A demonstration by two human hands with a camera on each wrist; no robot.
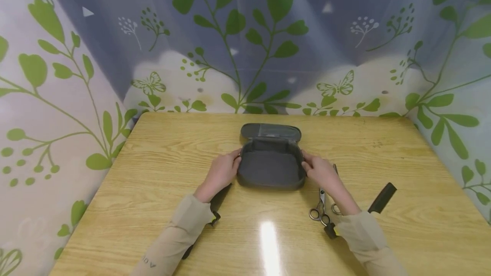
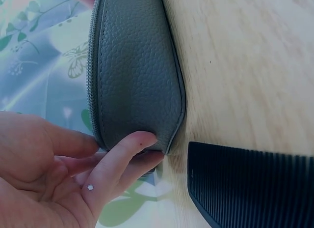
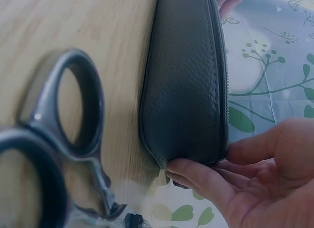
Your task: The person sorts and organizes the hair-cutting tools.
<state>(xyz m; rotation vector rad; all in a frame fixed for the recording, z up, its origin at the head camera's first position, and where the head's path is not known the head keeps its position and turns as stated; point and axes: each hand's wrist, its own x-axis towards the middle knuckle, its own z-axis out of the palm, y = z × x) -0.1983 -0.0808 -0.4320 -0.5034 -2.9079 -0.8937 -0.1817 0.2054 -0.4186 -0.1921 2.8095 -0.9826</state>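
Note:
A dark grey zippered case (image 1: pixel 270 167) with pebbled sides lies on the table, its lid (image 1: pixel 281 131) folded back away from me. Nothing shows inside it. My left hand (image 1: pixel 221 170) grips its left end, thumb by the zipper edge and fingers along the side in the left wrist view. On the opposite end my right hand (image 1: pixel 321 174) holds the case the same way, with the thumb near the rim. A black comb (image 2: pixel 250 184) lies beside the left hand. Close to the right hand are metal scissors (image 3: pixel 81 110).
The wooden table (image 1: pixel 172 135) meets a leaf-patterned curtain (image 1: pixel 245 84) at its back edge. Under the right forearm lie scissors with ring handles and a second ring handle (image 1: pixel 336 209). A black-handled tool (image 1: pixel 382 198) sits further right.

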